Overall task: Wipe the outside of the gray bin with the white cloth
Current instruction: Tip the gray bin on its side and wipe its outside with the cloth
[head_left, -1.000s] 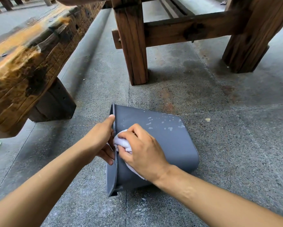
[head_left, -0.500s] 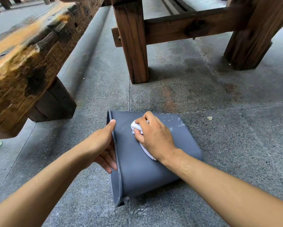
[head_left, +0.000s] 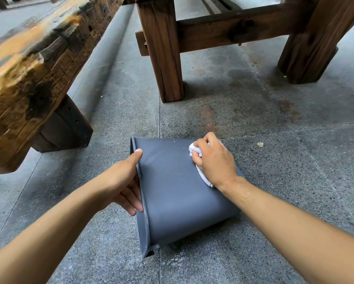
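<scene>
The gray bin (head_left: 172, 191) lies on its side on the stone floor, its rim facing left and its base to the right. My left hand (head_left: 122, 183) grips the rim, thumb on the upper outer wall and fingers curled round the edge. My right hand (head_left: 213, 160) holds the bunched white cloth (head_left: 193, 150) and presses it on the bin's upper wall near the far right corner. Part of the cloth sticks out under my wrist.
A heavy wooden bench (head_left: 28, 78) with a dark support block (head_left: 65, 126) stands on the left. Wooden table legs (head_left: 161, 50) and a crossbeam (head_left: 233, 31) rise just behind the bin. A small crumb (head_left: 259, 144) lies on the floor to the right.
My right hand has slid the cloth across the bin's wall from near the rim toward the far right corner. White specks on the wall are mostly gone. My left hand keeps its grip on the rim.
</scene>
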Demonstrator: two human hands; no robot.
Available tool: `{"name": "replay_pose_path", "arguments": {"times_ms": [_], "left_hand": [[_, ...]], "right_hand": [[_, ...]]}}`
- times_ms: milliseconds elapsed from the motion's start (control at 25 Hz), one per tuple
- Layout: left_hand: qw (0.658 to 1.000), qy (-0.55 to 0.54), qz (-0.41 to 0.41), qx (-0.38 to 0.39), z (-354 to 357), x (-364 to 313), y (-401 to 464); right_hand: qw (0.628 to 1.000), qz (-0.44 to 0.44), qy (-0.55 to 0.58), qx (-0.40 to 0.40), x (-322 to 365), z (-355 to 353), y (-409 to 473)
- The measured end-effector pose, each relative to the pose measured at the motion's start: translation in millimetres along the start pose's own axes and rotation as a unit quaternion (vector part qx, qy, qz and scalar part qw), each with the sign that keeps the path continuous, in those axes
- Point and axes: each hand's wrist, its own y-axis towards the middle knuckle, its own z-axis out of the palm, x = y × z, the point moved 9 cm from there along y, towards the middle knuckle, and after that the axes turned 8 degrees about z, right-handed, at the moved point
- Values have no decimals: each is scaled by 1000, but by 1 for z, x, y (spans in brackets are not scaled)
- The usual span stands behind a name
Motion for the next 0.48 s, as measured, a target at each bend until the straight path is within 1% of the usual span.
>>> {"name": "replay_pose_path", "arguments": {"times_ms": [360,480], "left_hand": [[1000,-5,5,-6,-3,4,4],[1000,-3,-2,-2,-5,9,6]], "right_hand": [[996,83,-40,-13,-65,-10,-6],[992,113,-55,-5,-82,-12,-9]]}}
